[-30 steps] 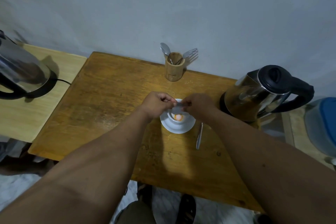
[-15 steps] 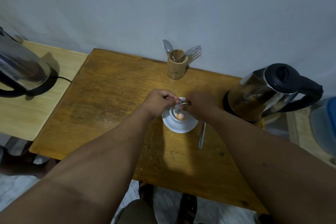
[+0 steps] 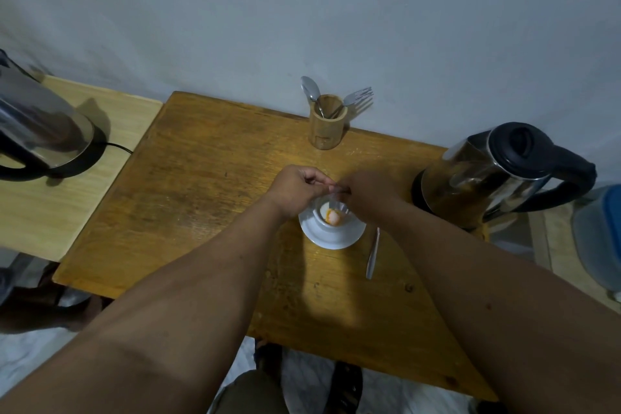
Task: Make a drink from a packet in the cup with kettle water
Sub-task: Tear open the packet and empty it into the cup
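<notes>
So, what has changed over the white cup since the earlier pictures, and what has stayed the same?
Little changed. The left hand and right hand stay pinched on the small packet over the white cup; the orange-white powder pile inside looks slightly larger. The white saucer, loose metal utensil, steel kettle and wooden holder did not move.

Head camera looks steeply down, close over the wooden table (image 3: 208,198).
</notes>
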